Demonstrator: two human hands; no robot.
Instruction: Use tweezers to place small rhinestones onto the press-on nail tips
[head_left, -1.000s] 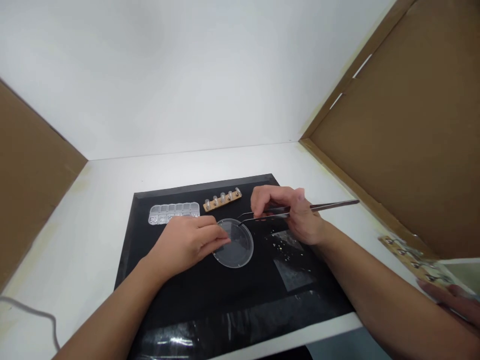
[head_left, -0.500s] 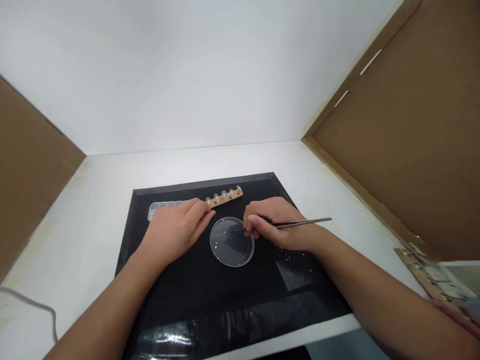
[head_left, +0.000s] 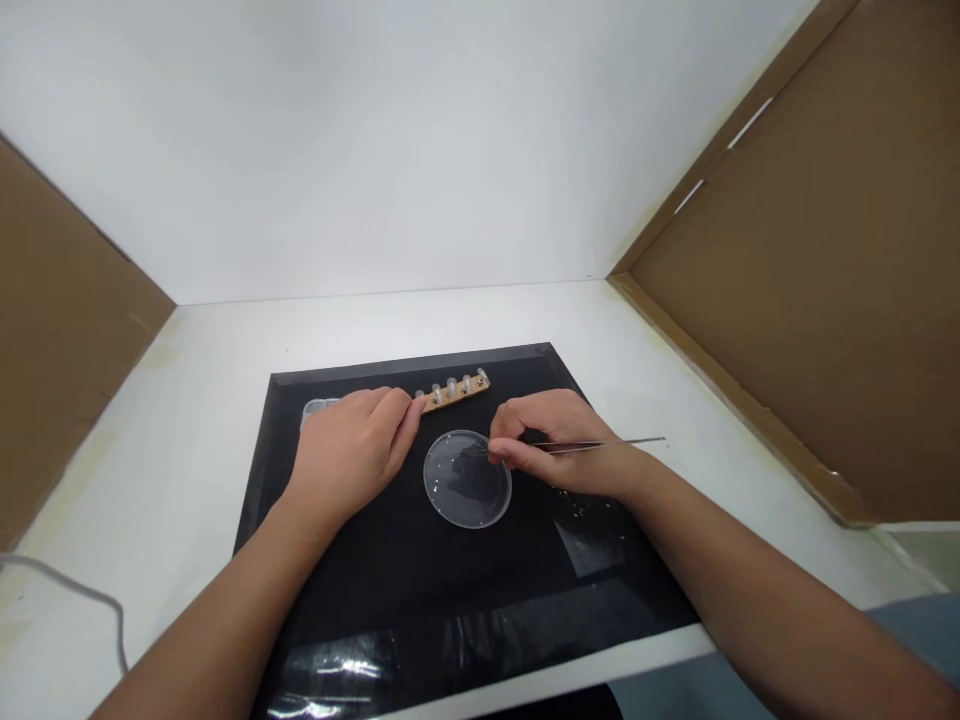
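Observation:
My left hand (head_left: 358, 440) is closed on the left end of a narrow wooden strip (head_left: 444, 398), which carries a row of several clear pieces that look like nail tips (head_left: 451, 386). My fingers cover that end. In my right hand (head_left: 559, 440) is a pair of thin metal tweezers (head_left: 592, 446), pinched between thumb and fingers. Their points reach over a round clear shallow dish (head_left: 468, 505) holding several tiny bright specks. Whether the tips grip a speck is too small to tell. Behind my left hand, part of a clear compartment box (head_left: 318, 406) shows.
Everything lies on a black mat (head_left: 390, 575) with shiny taped edges, on a white table (head_left: 202, 400). Tiny specks (head_left: 577, 500) lie on the mat near my right wrist. A grey cable (head_left: 82, 585) runs at left. Cardboard panels (head_left: 810, 270) stand at both sides.
My left thumb and fingers have closed further over the strip's end. The tweezers stay over the dish. At right, another strip and a person's fingers have gone from view.

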